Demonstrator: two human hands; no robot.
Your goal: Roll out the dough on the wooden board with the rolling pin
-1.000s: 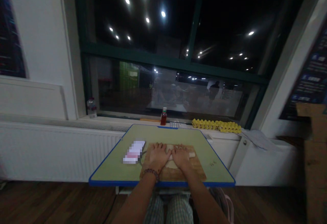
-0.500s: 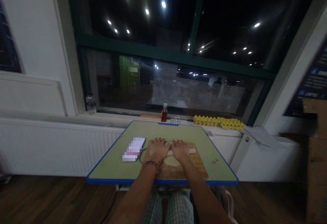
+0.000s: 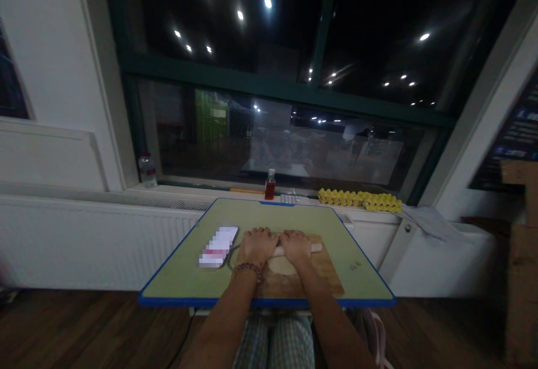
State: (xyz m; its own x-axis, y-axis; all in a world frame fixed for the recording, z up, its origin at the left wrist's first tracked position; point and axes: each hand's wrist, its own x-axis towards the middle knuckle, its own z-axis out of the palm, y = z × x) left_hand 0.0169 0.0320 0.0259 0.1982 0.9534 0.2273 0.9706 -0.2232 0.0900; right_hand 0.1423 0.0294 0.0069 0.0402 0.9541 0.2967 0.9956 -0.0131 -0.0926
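Note:
A pale rolling pin (image 3: 316, 247) lies crosswise on a wooden board (image 3: 325, 276). My left hand (image 3: 259, 245) bends over its left part, thumb pointing inward and a beaded bracelet at the wrist. Close beside it, my right hand (image 3: 295, 245) is curled over the pin, whose right end sticks out past the fingers. The two thumbs nearly meet. Below the pin, between my forearms, a flat round of dough (image 3: 281, 266) shows on the board; its far part is hidden by the hands and pin.
The board rests on a small green table (image 3: 180, 276) with a blue edge. A phone (image 3: 218, 247) lies left of the board, near a dark cable. On the sill behind stand a red sauce bottle (image 3: 269, 185), a yellow egg tray (image 3: 359, 199) and a clear bottle (image 3: 147, 170).
Both hands stay on the rolling pin, and the right fingers look more curled over it. The view has shifted very slightly.

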